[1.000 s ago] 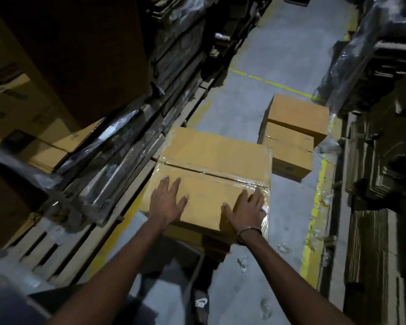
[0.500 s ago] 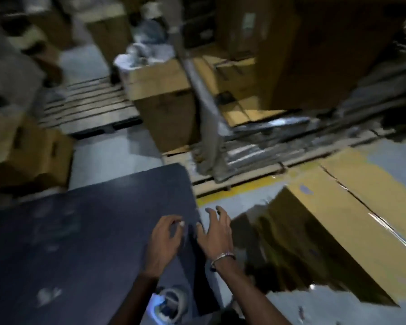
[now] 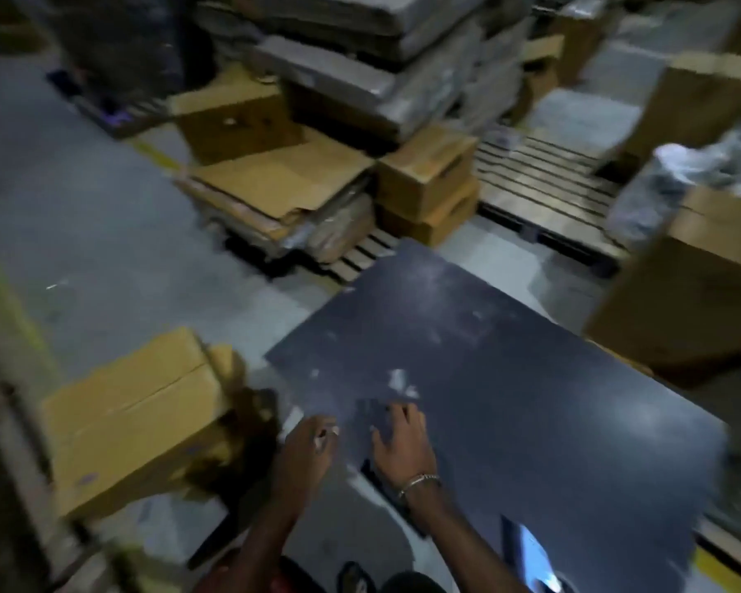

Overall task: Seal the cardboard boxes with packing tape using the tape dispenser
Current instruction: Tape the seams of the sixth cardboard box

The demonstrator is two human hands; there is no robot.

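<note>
Both hands reach out low in the head view, over the near corner of a dark worktop point(image 3: 510, 357). The left hand point(image 3: 304, 453) hovers at the worktop's near-left edge with its fingers curled loosely inward; something pale shows at the fingertips, but the blur makes it impossible to tell whether it holds anything or whether that is only light on the nails. The right hand point(image 3: 403, 447), a metal bracelet point(image 3: 418, 483) at its wrist, lies with spread, fairly straight fingers on or just above the dark surface and holds nothing.

A closed cardboard box point(image 3: 133, 421) stands on the grey floor point(image 3: 82, 233) to the left of the hands, its top flaps meeting in a seam that runs across the lid; whether tape covers that seam cannot be made out. Its right end is in deep shadow, just beside the left hand. At the bottom right edge, a pale blue-white object point(image 3: 535, 558) lies on the worktop; it is too blurred to identify.

Farther off, flattened cardboard sheets point(image 3: 283, 186) lie stacked on a wooden pallet point(image 3: 360, 254), with two small boxes point(image 3: 428, 186) stacked just beside them. Another slatted pallet point(image 3: 544, 186) sits behind the worktop. A large brown carton point(image 3: 681, 293) stands to the right of the worktop, topped with crumpled plastic wrap point(image 3: 702, 173). Grey wrapped bundles point(image 3: 381, 57) are piled high at the back. The whole scene is dim and smeared.
</note>
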